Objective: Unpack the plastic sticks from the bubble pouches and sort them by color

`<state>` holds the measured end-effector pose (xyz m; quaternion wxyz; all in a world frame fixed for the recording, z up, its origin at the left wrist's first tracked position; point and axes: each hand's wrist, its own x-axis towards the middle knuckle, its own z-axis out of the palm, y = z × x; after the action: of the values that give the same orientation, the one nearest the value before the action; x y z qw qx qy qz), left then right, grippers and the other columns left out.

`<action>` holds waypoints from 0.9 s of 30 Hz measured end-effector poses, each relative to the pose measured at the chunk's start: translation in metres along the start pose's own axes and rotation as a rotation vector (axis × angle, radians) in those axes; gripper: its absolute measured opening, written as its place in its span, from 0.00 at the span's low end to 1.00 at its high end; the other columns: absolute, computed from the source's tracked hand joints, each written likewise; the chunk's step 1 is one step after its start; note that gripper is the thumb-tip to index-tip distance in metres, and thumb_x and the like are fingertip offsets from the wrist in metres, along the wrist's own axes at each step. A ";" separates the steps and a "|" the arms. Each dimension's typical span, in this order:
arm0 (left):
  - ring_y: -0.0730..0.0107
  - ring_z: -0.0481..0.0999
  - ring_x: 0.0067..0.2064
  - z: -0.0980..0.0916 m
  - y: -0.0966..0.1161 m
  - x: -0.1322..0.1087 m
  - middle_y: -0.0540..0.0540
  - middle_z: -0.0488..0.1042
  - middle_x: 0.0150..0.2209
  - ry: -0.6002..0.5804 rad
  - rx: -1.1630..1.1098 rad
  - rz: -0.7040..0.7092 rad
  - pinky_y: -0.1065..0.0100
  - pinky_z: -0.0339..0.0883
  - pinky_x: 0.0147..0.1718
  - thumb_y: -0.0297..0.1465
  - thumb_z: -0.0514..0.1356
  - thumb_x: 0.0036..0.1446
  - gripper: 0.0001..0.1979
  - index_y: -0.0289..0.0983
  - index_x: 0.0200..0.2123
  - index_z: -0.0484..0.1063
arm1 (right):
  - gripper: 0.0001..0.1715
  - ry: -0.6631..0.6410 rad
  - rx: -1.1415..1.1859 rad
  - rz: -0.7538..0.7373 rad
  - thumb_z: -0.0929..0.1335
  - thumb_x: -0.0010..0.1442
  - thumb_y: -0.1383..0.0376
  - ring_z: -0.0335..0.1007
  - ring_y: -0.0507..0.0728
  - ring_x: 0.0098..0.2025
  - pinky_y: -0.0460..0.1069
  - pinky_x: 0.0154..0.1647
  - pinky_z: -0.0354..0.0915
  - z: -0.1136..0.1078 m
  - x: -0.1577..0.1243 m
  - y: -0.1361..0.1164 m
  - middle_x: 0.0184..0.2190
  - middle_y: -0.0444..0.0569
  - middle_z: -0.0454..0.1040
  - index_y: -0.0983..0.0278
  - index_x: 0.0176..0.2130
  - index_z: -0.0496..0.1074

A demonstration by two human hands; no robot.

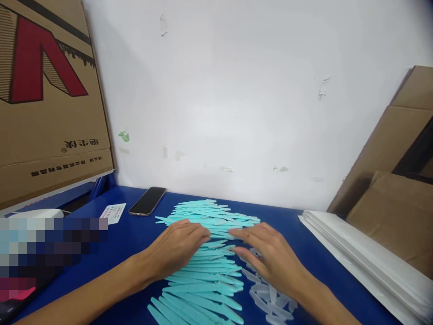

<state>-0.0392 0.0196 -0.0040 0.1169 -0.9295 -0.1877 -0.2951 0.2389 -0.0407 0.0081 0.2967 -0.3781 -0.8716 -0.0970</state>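
Many flat, tapered teal sticks (199,288), shaped like eyebrow razors, lie side by side in a long row down the table. A looser pile of the same teal sticks (203,210) lies behind them. My left hand (181,246) is over the left ends of the middle sticks, its fingers bent and together; what is under them is hidden. Facing it, my right hand (267,250) touches the right ends with index finger and thumb, which are apart. Beside and partly under the right hand lie several translucent, cap-like plastic pieces (267,295).
A phone (148,201) and a white printed card (113,212) lie on the blue table (115,253) at left. White flat packaging (365,257) and cardboard (395,221) border the right. A large carton (54,122) stands at left; a white wall (219,99) closes the back.
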 end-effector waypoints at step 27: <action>0.64 0.74 0.40 0.000 -0.017 -0.003 0.45 0.74 0.39 -0.341 -0.101 -0.175 0.64 0.67 0.41 0.28 0.48 0.75 0.15 0.38 0.42 0.75 | 0.21 -0.230 0.037 0.280 0.60 0.76 0.56 0.77 0.58 0.42 0.54 0.47 0.67 -0.005 -0.018 0.057 0.41 0.48 0.81 0.59 0.43 0.79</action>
<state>-0.0484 0.0336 -0.0040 0.0106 -0.9509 -0.2697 -0.1516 0.2920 -0.0137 -0.0022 0.2124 -0.4988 -0.8403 0.0051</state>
